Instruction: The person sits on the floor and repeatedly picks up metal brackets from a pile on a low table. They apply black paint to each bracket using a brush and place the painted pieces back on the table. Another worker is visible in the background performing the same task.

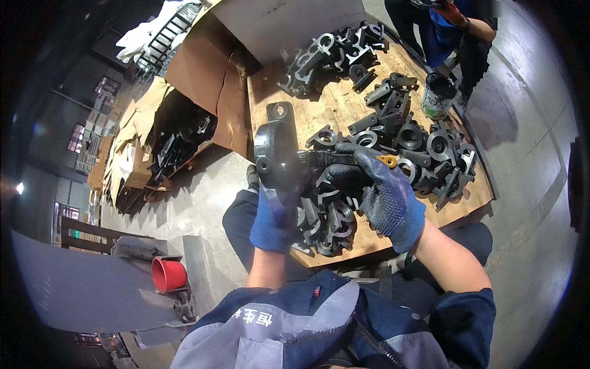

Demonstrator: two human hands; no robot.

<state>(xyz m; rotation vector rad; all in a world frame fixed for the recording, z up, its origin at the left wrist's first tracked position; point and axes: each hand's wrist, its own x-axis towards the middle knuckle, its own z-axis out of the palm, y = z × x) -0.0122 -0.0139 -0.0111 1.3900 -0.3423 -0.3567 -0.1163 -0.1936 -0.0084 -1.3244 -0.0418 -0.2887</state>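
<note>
My left hand (275, 215), in a blue glove, is closed round a black metal bracket (270, 144) with a rounded body and a flat lug that has a hole. The bracket hides most of those fingers. My right hand (390, 200), in a blue and dark grey glove, grips a paintbrush; its yellow handle end (387, 161) sticks out past the fingers. The brush's dark head (319, 158) reaches left to the bracket's side and seems to touch it. Below and beyond the brush, similar metal brackets (335, 221) lie piled on a wooden board (267, 86).
More brackets (326, 58) lie at the board's far end. A paint can (437, 98) stands at its right edge, near another person (455, 37) with a gloved hand. To the left are an opened cardboard box (206, 80) with dark parts and a red bucket (168, 275).
</note>
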